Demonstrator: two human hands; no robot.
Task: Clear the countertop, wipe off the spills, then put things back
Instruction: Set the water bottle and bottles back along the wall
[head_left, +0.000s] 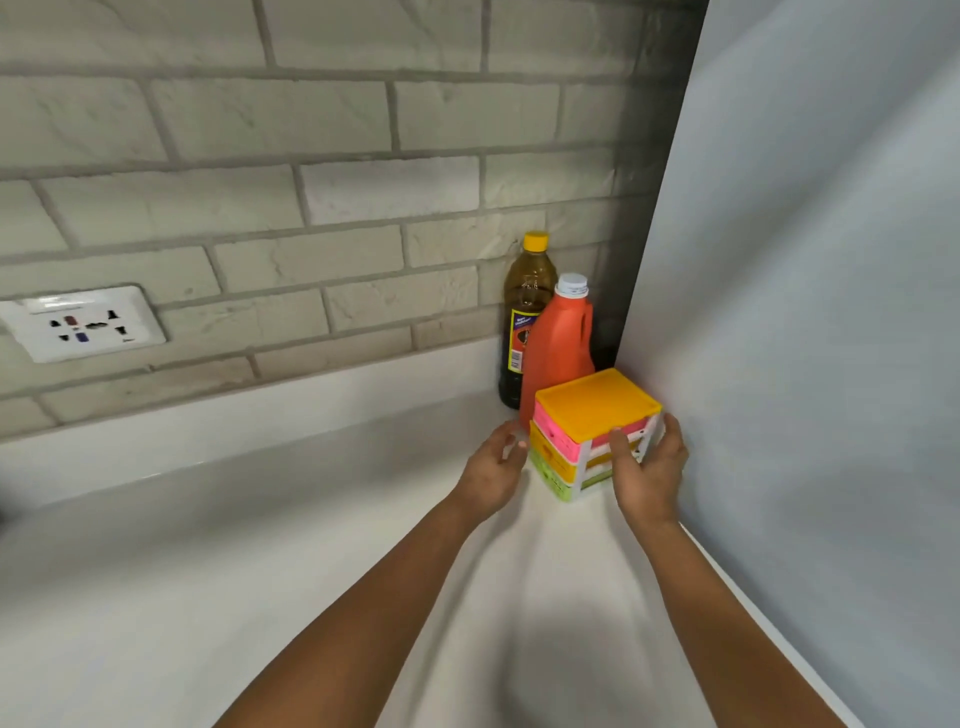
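While right hand (649, 470) grips drawer organizer (592, 431), left hand (493, 470) open, just beside it

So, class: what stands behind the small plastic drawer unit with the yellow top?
An orange plastic jug with a white cap, and behind it a dark oil bottle with a yellow cap. The drawer unit hides the jug's base.

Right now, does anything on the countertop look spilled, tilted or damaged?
Nothing stands out. The small drawer unit, orange jug and dark bottle all stand upright in the corner, and the countertop shows no visible spill.
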